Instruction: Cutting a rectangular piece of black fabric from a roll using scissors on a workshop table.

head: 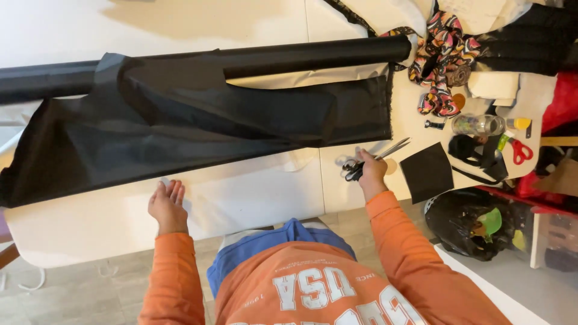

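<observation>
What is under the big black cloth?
The black cloth lies spread over the white table, which shows along its near edge and beyond the roll. Whatever else may lie beneath stays hidden. The left hand rests by its edge; the right hand holds scissors.

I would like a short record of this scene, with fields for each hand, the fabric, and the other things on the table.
left hand: open, flat on the white table, just below the black fabric's edge
right hand: grips the scissors, blades pointing toward the fabric
black fabric: partly unrolled from a long black roll, spread across the table
black square piece: lies right of the scissors
red-handled scissors: at the table's right end
patterned cloth: bunched near the roll's end
</observation>
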